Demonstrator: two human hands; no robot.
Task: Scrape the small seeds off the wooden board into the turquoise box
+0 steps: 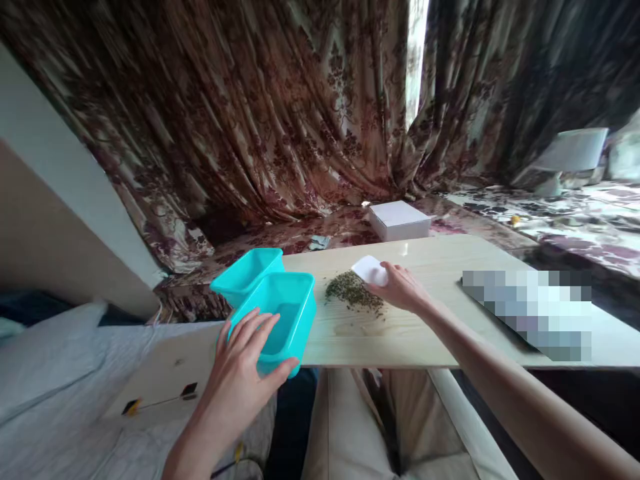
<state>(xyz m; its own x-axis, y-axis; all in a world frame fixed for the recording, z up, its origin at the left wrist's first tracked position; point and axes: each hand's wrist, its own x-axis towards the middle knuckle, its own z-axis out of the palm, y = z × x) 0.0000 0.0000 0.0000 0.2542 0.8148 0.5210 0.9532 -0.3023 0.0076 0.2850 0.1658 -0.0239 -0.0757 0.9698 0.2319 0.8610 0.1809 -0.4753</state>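
Near the centre of the frame, the right hand (399, 287) pinches a small, white, shallow, scoop-like piece (369, 269) between thumb and fingers; its material I cannot tell. The piece is at the upper right edge of a loose, flat pile of dark green-brown dried bits (347, 288), which lies on the pale wood-grained tabletop (430, 263); stray bits lie scattered around it, mostly towards its lower right.

Left of the pile, the left hand (243, 377) rests with its fingers spread on a bright turquoise, open-topped plastic bin (306, 327); the fingers reach over its left rim and the thumb lies at its near edge, more a steadying touch than a tight grip, as I judge it. A second turquoise bin (250, 268) sits just behind, towards the upper left.

The step in hand looks like work with the white piece at the pile's edge; whether it bears any bits, I cannot tell. A next move there would call for a low, level angle against the wood, a light pinch and a steady left hand; a sharp tilt or a quick sweep could scatter the bits wider.
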